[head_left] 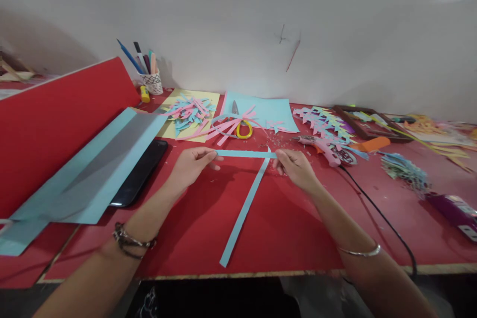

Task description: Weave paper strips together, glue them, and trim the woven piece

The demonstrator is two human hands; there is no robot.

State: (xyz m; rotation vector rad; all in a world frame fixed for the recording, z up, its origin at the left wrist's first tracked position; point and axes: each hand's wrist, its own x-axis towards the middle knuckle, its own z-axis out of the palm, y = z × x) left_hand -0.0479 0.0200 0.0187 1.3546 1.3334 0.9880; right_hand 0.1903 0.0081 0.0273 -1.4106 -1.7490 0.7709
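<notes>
A light blue paper strip (pixel 246 154) is stretched level between my two hands, above the red table. My left hand (pixel 194 163) pinches its left end between thumb and fingers. At the other end, my right hand (pixel 294 165) grips it the same way. Beneath and behind it, a second blue strip (pixel 244 208) lies slantwise on the table, its upper part passing behind the held one. Just beyond my hands are scissors (pixel 244 130) with yellow handles, partly covered by pink paper strips (pixel 223 131).
A pink glue gun (pixel 324 149) with a black cord lies right. Behind are blue sheets (pixel 276 109) and a heap of paper pieces (pixel 190 112). A pen cup (pixel 152 82), black phone (pixel 143 174), large blue sheet (pixel 85 174) and red board (pixel 67 119) are left.
</notes>
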